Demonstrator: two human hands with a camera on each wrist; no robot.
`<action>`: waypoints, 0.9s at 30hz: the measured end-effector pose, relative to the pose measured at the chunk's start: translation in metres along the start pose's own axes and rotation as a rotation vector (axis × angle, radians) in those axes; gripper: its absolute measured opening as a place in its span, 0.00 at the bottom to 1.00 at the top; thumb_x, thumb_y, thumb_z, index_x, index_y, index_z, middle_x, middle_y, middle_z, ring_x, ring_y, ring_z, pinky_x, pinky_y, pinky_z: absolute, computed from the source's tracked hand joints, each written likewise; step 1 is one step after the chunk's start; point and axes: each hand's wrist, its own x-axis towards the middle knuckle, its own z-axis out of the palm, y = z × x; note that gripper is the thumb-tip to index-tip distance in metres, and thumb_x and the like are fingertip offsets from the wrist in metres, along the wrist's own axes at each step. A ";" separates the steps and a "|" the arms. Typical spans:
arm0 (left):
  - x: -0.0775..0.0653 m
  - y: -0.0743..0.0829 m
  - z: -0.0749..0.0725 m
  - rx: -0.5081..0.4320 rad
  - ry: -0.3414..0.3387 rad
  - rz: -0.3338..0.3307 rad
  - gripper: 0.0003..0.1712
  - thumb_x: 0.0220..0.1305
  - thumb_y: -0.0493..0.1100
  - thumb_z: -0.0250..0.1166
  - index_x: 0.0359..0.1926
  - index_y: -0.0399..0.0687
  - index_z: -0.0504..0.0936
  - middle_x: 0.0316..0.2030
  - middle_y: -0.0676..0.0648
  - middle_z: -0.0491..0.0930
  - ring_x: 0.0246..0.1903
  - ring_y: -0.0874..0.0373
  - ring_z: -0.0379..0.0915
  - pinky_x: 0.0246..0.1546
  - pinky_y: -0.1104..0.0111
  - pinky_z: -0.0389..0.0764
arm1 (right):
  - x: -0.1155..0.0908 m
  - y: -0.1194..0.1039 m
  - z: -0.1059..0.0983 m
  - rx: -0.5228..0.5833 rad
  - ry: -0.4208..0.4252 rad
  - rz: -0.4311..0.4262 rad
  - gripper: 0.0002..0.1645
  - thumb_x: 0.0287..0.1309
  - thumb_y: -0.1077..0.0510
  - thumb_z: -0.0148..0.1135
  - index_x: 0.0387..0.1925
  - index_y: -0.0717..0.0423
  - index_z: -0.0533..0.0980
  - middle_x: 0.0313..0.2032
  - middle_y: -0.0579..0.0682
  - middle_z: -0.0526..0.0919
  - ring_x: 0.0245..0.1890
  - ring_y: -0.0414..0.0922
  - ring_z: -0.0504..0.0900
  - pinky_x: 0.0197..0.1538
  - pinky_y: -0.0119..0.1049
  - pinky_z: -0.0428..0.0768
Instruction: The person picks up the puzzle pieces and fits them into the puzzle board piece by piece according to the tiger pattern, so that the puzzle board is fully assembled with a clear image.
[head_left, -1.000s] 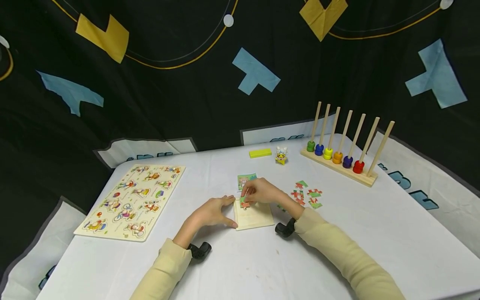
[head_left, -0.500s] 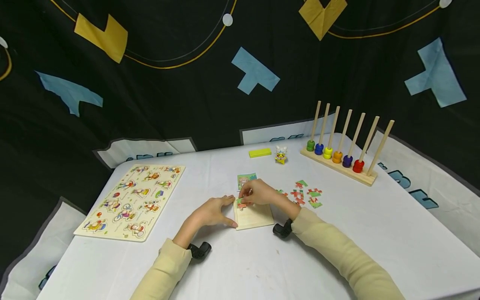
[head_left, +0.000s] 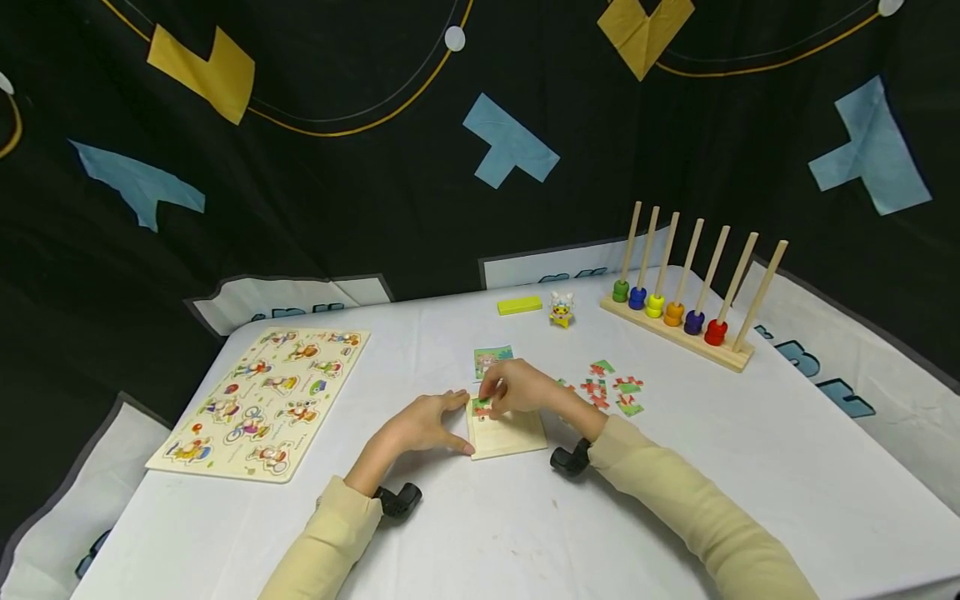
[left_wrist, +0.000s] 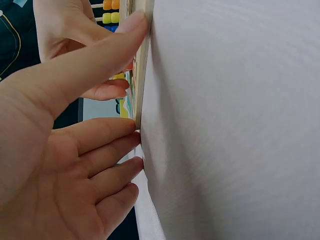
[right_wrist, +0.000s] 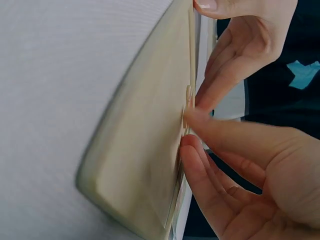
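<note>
A square wooden puzzle tray (head_left: pixel 513 435) lies on the white table in front of the person. The left hand (head_left: pixel 423 423) steadies its left edge, thumb at the near corner and fingertips at the far one. Those fingers (left_wrist: pixel 107 145) are nearly straight in the left wrist view. At the tray's far left corner, the right hand (head_left: pixel 521 385) pinches a green and red jigsaw piece (head_left: pixel 481 407) between thumb and bent fingers. From the right wrist view, the piece (right_wrist: pixel 189 97) appears edge-on at the tray's surface, beside the thumb tip.
Several loose jigsaw pieces (head_left: pixel 597 392) lie right of the tray. Beyond it are a small picture card (head_left: pixel 491 358), a yellow block (head_left: pixel 519 305) and a toy figure (head_left: pixel 561 309). A peg abacus (head_left: pixel 675 325) stands back right; a large picture board (head_left: pixel 262 404) lies left.
The right hand has carried the jigsaw piece left into the tray's far left corner, then shifted slightly right there. The left hand has stayed at the tray's edge.
</note>
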 end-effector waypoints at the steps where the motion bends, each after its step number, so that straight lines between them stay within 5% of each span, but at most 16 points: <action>1: 0.000 0.000 0.000 -0.001 0.001 0.001 0.53 0.43 0.54 0.79 0.68 0.39 0.67 0.68 0.40 0.62 0.69 0.44 0.53 0.67 0.51 0.59 | 0.000 0.000 0.000 -0.007 0.004 -0.007 0.12 0.45 0.67 0.75 0.34 0.59 0.82 0.33 0.49 0.83 0.30 0.38 0.80 0.33 0.28 0.80; 14: 0.000 0.000 0.000 0.006 0.006 0.009 0.53 0.43 0.54 0.79 0.68 0.39 0.67 0.68 0.40 0.63 0.69 0.42 0.54 0.66 0.50 0.60 | 0.001 -0.002 0.002 -0.046 0.032 -0.040 0.09 0.47 0.66 0.74 0.32 0.60 0.82 0.29 0.48 0.83 0.28 0.37 0.79 0.33 0.26 0.79; 27: 0.002 -0.001 0.001 -0.005 0.008 -0.004 0.53 0.43 0.54 0.79 0.68 0.39 0.67 0.68 0.40 0.62 0.69 0.43 0.54 0.66 0.50 0.60 | -0.011 0.004 -0.006 0.018 -0.040 -0.003 0.14 0.52 0.64 0.71 0.42 0.58 0.82 0.44 0.48 0.82 0.41 0.42 0.83 0.44 0.30 0.81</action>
